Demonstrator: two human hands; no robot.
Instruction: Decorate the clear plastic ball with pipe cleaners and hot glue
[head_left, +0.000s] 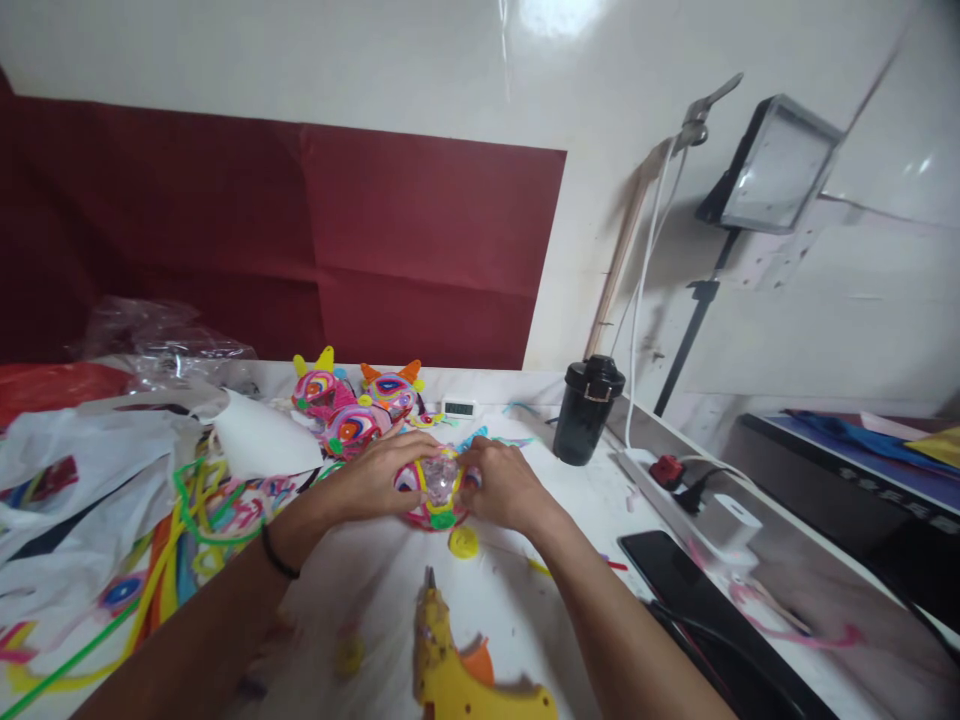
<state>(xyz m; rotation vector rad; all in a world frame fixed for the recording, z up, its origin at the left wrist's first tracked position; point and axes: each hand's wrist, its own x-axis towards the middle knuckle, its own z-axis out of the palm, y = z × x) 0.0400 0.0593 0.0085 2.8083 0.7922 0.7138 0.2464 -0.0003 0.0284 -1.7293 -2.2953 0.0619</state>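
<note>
Two bare hands meet over one small craft piece at a cluttered white worktable [555, 520], seen from the maker's own head.

- Largest in view, a dark red sheet [300, 240] covers the wall behind the table, a plain backing for the bright work.
- White plastic bags [67, 470] and a tangle of coloured pipe cleaners [191, 510] spread over the table's left side, stock kept within arm's reach.
- A panel lamp [780, 165] on a stand leans in from the right wall, angled toward the table.
- A black phone [667, 570] lies face up near the right forearm, beside a white power strip [675, 500] with plugs in it.
- A yellow glue gun [457, 670] rests on the table just below the hands, nozzle pointing at the work, so it can be picked up quickly.
- A black lidded cup [589, 410] stands well clear, back right.
- Finished pieces [352, 405], with pink eyes and yellow and orange horns, sit just behind the hands.
- The left hand [375, 480], a dark band at its wrist, cups the ball's left side, fingers curled against it.
- The right hand [506, 485] presses in from the other side, fingertips pinching at the top.
- The pipe-cleaner ball [439, 490], pink, yellow and green round a clear core, sits on the table between both hands, steadied from two sides.
- A small yellow disc [463, 541] lies just in front of it.
</note>
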